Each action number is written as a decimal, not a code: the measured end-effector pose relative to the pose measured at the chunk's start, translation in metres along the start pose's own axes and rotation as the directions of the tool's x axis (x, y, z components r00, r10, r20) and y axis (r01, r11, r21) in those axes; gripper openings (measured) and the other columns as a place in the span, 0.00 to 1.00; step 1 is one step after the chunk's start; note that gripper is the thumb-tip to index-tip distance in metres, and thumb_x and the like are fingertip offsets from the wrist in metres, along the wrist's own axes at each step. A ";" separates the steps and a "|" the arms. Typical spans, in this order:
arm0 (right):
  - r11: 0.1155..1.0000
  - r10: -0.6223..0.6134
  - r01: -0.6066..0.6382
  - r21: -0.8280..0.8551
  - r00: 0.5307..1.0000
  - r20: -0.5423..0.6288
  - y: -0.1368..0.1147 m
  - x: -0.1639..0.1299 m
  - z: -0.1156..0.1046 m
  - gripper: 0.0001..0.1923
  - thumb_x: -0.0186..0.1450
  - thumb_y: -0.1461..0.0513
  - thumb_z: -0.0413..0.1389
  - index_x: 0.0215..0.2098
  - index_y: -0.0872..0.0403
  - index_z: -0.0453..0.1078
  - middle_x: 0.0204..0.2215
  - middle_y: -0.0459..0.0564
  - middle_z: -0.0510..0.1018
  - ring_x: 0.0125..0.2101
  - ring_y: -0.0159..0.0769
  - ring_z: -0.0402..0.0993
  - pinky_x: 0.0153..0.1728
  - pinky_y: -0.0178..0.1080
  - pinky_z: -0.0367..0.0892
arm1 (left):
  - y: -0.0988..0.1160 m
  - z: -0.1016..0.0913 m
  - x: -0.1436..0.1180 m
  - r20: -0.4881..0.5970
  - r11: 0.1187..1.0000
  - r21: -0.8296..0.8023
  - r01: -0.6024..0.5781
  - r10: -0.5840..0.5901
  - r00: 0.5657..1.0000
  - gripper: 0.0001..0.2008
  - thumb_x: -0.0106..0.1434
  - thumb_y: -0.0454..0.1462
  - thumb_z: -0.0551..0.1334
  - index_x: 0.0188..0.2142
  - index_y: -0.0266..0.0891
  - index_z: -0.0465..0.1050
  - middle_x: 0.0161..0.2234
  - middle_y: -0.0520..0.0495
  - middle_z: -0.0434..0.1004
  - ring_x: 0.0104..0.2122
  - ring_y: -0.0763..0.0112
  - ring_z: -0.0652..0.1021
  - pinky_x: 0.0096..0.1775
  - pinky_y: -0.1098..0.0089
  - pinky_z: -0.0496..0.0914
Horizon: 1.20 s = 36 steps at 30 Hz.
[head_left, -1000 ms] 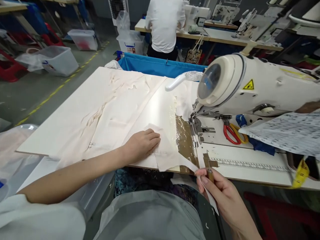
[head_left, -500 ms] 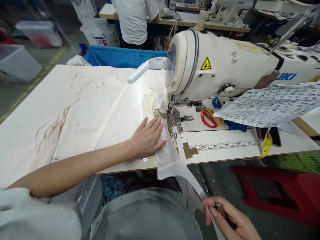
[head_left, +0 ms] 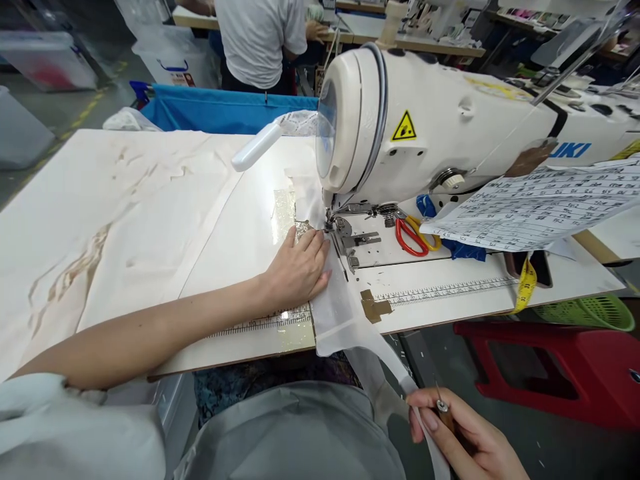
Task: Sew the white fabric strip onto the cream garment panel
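My left hand [head_left: 299, 268] lies flat, fingers together, on a pale sheer fabric piece [head_left: 339, 308] just left of the presser foot [head_left: 339, 232] of a white sewing machine [head_left: 430, 130]. The fabric runs under the foot and hangs over the table's front edge as a narrow strip. My right hand [head_left: 463, 437], below the table edge, pinches that strip's lower end together with a small wooden-handled pointed tool [head_left: 445, 412].
Red-handled scissors [head_left: 407, 235], a printed paper sheet [head_left: 545, 203] and a yellow tape measure [head_left: 526, 285] lie right of the needle. More pale cloth [head_left: 125, 200] covers the table's left. Behind it are a blue fabric bin [head_left: 220, 110] and a person in a white shirt [head_left: 257, 37]. A red stool [head_left: 545, 363] stands to the lower right.
My left hand has slid the fabric right, up to the presser foot. My right hand has dropped from the table edge to below it, still holding the strip and tool. The view shifted right.
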State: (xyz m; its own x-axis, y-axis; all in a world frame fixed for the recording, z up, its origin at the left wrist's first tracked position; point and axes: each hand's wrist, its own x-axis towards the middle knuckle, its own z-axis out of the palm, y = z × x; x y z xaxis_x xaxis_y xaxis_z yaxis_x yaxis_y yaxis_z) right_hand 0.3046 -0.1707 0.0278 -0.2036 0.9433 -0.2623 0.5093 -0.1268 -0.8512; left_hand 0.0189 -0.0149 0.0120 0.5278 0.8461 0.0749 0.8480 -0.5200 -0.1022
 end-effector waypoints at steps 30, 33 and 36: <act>0.994 0.107 -0.099 0.049 0.973 -0.204 -0.011 0.011 0.024 0.16 0.66 0.46 0.57 0.35 0.47 0.79 0.32 0.48 0.81 0.30 0.36 0.76 0.30 0.29 0.70 | -0.004 0.004 0.004 -0.059 0.992 -0.106 -0.064 0.058 0.997 0.24 0.72 0.39 0.45 0.61 0.28 0.64 0.60 0.32 0.66 0.61 0.47 0.63 0.61 0.44 0.58; 0.995 0.088 -0.076 0.063 0.972 -0.218 -0.017 0.016 0.027 0.15 0.66 0.47 0.57 0.34 0.47 0.79 0.30 0.47 0.80 0.27 0.35 0.73 0.28 0.30 0.69 | -0.005 0.004 0.004 -0.054 0.991 -0.118 -0.064 0.058 0.997 0.24 0.73 0.39 0.45 0.61 0.28 0.64 0.60 0.31 0.66 0.62 0.47 0.63 0.60 0.45 0.60; 0.998 0.051 -0.039 0.058 0.974 -0.220 -0.016 0.022 0.028 0.14 0.67 0.49 0.57 0.35 0.48 0.78 0.30 0.47 0.79 0.26 0.35 0.72 0.29 0.31 0.70 | -0.005 0.003 0.004 -0.045 0.991 -0.120 -0.065 0.060 0.997 0.24 0.73 0.39 0.45 0.61 0.28 0.64 0.60 0.31 0.66 0.62 0.46 0.63 0.60 0.44 0.60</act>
State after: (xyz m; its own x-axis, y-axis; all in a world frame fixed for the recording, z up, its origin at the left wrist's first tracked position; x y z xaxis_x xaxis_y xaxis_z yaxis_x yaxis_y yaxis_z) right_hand 0.2684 -0.1564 0.0232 0.0112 0.9799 -0.1991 0.4671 -0.1812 -0.8654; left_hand 0.0170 -0.0088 0.0095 0.5796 0.8070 0.1132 0.8113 -0.5845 0.0128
